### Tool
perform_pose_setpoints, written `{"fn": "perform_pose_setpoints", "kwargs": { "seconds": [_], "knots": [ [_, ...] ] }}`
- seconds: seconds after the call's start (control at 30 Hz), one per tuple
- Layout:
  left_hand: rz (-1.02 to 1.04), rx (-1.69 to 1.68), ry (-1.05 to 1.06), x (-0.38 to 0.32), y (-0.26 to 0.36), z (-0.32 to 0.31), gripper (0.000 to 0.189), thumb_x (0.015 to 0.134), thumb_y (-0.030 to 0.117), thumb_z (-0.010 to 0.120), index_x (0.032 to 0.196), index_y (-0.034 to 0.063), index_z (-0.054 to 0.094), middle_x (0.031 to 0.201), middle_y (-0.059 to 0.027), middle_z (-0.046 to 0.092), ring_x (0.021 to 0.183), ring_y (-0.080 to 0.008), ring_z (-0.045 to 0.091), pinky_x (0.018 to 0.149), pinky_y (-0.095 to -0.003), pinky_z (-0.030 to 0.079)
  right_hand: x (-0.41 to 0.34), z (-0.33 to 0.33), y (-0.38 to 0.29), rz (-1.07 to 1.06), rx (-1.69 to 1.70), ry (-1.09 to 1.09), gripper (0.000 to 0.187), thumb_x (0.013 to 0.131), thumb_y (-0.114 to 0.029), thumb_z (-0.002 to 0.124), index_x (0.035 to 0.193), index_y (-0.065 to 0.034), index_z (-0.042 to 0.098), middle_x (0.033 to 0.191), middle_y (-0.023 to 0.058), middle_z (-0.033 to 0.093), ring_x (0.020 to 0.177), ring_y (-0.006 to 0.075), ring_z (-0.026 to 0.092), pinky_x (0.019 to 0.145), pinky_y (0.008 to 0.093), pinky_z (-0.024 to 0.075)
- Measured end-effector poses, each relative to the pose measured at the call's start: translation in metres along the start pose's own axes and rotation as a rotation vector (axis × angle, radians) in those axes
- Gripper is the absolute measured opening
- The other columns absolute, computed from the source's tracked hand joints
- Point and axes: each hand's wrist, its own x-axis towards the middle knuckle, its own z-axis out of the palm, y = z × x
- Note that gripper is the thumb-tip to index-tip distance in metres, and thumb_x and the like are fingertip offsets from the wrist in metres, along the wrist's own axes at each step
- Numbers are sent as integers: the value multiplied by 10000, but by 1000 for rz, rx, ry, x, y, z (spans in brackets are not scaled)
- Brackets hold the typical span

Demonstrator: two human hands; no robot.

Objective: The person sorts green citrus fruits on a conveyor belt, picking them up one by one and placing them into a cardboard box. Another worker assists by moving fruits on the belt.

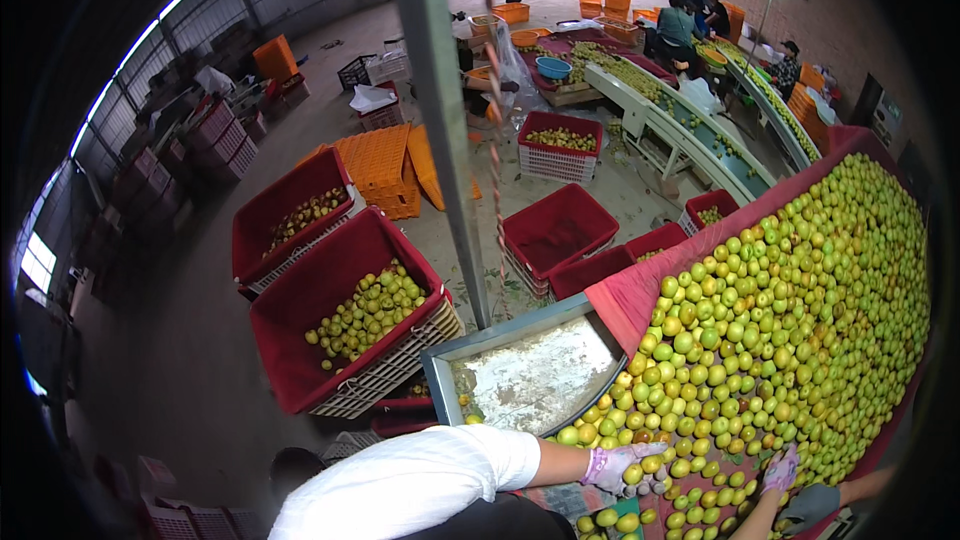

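Note:
A deep spread of small round yellow-green fruit (787, 292), resembling jujubes, lies on a red cloth (701, 244) to the right. My left hand (611, 466), in a purple-patterned glove, reaches in from a white sleeve at the near edge of the fruit. Its thumb stands out and its grey-coated fingers curl round a green fruit (632, 474). Further right, my right hand (781, 469) wears the same kind of glove and touches the fruit; its fingertips are partly hidden. A co-worker's grey-gloved hand (808, 506) is just beside my right wrist.
A metal-rimmed tray (529, 375) adjoins the cloth, with an upright metal post (442, 135) behind it. Red-lined crates (337, 315) with fruit stand left, near stacked orange crates (375, 165). Beyond are a conveyor (675, 120) and several people, some seated beside it.

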Motion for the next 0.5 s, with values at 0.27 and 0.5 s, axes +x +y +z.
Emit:
{"fn": "perform_pose_setpoints", "kwargs": {
  "seconds": [0.27, 0.5],
  "knots": [
    [-13, -197, -197, 0, 6, 8, 633, 1003, 591, 423, 1490, 188, 438, 1488, -80, 478, 1217, -359, 593, 775, -357, 618, -155, -77, -190, -383, 660, -64, 176, 929, -122, 589, 1083, -36, 599, 1028, 145, 583, 952, 298, 569, 904, 439, 462],
    [92, -160, -106, -44, 7, 3, 612, 1024, 527, 423, 1501, 144, 391, 1486, -116, 473, 1247, -358, 566, 690, -324, 614, -165, -56, -252, -428, 893, -101, 231, 917, -22, 531, 1117, -19, 647, 1105, 118, 619, 1029, 237, 594, 883, 324, 475]
  ]
}}
